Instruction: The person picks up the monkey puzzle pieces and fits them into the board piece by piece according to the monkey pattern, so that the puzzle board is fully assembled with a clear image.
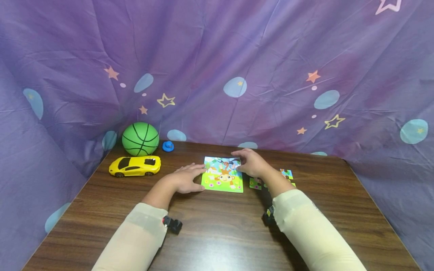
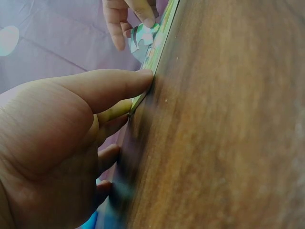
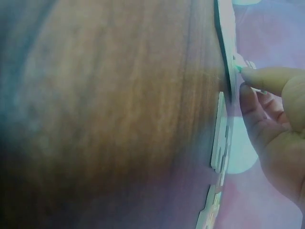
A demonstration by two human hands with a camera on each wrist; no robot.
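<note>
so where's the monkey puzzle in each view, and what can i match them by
Head: monkey puzzle below centre, between left hand and right hand.
Left wrist: monkey puzzle a thin slanting strip, top middle.
Right wrist: monkey puzzle nearly edge-on, upper right.
Shared landmark: the right hand, in all three.

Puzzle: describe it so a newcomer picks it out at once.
On the brown table, look between the left hand, at its left edge, and the right hand, over its upper right side. The puzzle lies flat there, squarish, with a monkey above green ground. Unlike the small loose pieces to its right, it shows the monkey's whole face.
</note>
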